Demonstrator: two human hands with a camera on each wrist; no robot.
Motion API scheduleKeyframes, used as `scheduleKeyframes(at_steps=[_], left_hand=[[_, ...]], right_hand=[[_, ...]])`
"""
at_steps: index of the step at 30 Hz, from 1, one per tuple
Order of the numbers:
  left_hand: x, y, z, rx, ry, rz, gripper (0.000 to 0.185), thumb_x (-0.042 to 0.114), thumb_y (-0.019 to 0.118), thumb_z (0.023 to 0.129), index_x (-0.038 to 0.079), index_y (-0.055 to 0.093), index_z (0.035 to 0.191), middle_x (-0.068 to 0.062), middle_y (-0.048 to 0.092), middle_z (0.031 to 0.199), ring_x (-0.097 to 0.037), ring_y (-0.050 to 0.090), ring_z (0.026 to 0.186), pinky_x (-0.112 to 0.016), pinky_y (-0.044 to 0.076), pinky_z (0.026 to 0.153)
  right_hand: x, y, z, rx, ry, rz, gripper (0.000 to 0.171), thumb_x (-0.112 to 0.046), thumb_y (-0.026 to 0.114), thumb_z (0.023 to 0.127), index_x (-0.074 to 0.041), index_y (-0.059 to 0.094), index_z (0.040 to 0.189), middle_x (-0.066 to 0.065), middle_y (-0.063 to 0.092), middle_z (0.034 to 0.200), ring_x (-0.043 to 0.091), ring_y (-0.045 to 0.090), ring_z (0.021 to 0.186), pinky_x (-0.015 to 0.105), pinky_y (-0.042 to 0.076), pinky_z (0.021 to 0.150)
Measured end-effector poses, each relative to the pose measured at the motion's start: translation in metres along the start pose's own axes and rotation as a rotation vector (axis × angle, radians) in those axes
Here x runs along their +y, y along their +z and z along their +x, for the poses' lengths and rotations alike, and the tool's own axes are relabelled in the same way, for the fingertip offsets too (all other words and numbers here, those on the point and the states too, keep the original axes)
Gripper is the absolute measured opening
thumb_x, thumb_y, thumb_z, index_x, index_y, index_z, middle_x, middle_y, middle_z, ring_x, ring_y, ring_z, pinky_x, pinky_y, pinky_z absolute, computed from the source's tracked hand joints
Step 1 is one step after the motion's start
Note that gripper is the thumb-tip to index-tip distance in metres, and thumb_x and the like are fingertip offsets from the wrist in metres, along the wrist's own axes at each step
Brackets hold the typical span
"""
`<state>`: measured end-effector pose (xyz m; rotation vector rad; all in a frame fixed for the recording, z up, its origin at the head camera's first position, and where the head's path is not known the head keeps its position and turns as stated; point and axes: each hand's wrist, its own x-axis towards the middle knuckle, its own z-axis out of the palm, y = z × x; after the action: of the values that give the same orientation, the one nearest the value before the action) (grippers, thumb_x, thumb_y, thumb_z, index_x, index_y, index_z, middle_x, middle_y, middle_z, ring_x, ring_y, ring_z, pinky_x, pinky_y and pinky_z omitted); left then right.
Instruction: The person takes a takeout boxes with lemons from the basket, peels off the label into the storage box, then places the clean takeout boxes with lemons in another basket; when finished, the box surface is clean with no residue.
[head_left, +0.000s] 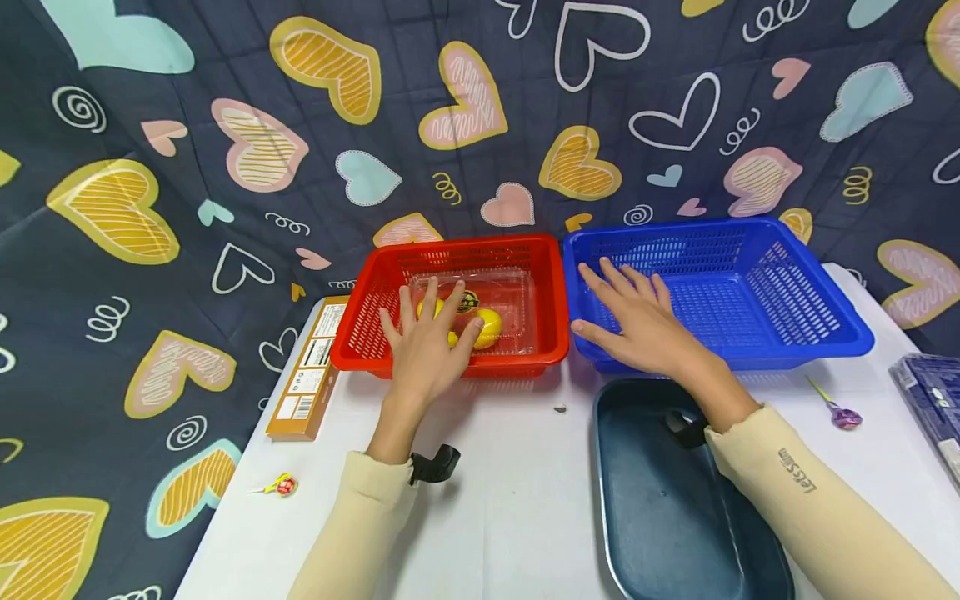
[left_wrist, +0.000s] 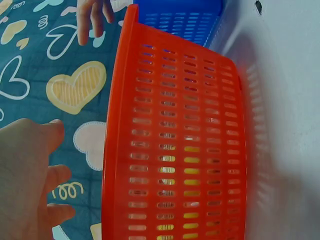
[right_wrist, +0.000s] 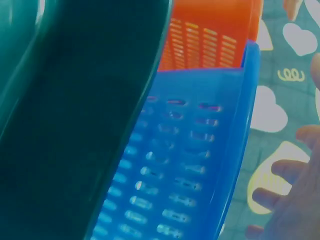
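My left hand [head_left: 429, 350] hovers with spread fingers over the front of the red basket [head_left: 450, 364], holding nothing. Inside that basket lie a clear plastic container [head_left: 517, 304] and several yellow balls [head_left: 489, 327], partly hidden behind the fingers. Over the left front part of the blue basket [head_left: 795, 354] is my right hand [head_left: 637, 321], its fingers also spread and nothing in its grasp. In the left wrist view, yellow shows through the slots of the red basket [left_wrist: 175, 125]. Fingers of the right hand [right_wrist: 295, 185] appear at the edge of the right wrist view, beside the blue basket [right_wrist: 200, 150].
A dark tray [head_left: 675, 517] stands in front of the blue basket, under the right forearm. An orange-brown box [head_left: 309, 375] and a lollipop [head_left: 283, 485] lie at left. Another lollipop [head_left: 843, 415] and a dark package [head_left: 933, 408] are at right. Heart-patterned cloth [head_left: 480, 167] hangs behind.
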<state>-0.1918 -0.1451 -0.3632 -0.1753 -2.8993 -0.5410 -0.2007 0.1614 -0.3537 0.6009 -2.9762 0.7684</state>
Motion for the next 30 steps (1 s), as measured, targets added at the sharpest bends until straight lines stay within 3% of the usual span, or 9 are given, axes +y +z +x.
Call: scheduleKeyframes(at_steps=[9, 16, 23, 30], left_hand=[[-0.016, -0.004, -0.008, 0.044, -0.027, -0.029, 0.064, 0.061, 0.038, 0.101, 0.032, 0.036, 0.159, -0.008, 0.020, 0.171, -0.047, 0.004, 0.157, -0.075, -0.005, 0.119], [-0.036, -0.009, -0.015, 0.080, -0.056, -0.031, 0.063, 0.056, 0.044, 0.101, 0.030, 0.038, 0.158, -0.010, 0.022, 0.170, -0.048, 0.005, 0.157, -0.075, -0.006, 0.118], [-0.054, -0.010, -0.026, 0.136, -0.073, -0.065, 0.059, 0.052, 0.048, 0.101, 0.028, 0.043, 0.156, -0.014, 0.026, 0.168, -0.050, 0.008, 0.155, -0.076, -0.004, 0.117], [-0.067, -0.009, -0.035, 0.210, -0.122, -0.113, 0.055, 0.047, 0.051, 0.101, 0.024, 0.050, 0.152, -0.014, 0.031, 0.167, -0.046, 0.011, 0.156, -0.074, -0.001, 0.120]], right_hand=[[-0.009, 0.006, 0.014, -0.004, -0.042, -0.006, 0.082, -0.055, 0.055, 0.098, -0.029, 0.015, 0.164, 0.015, 0.017, 0.171, 0.047, 0.010, 0.155, 0.073, 0.001, 0.120], [-0.022, 0.009, 0.028, -0.052, -0.080, -0.023, 0.079, -0.053, 0.055, 0.099, -0.023, 0.021, 0.164, 0.019, 0.030, 0.165, 0.046, 0.021, 0.149, 0.072, 0.012, 0.118], [-0.031, 0.015, 0.046, -0.095, -0.112, 0.045, 0.073, -0.043, 0.064, 0.097, -0.018, 0.035, 0.159, 0.020, 0.046, 0.154, 0.040, 0.032, 0.137, 0.063, 0.028, 0.105], [-0.036, 0.022, 0.062, -0.123, -0.111, 0.089, 0.065, -0.033, 0.070, 0.095, -0.016, 0.047, 0.153, 0.019, 0.057, 0.145, 0.036, 0.038, 0.123, 0.056, 0.030, 0.095]])
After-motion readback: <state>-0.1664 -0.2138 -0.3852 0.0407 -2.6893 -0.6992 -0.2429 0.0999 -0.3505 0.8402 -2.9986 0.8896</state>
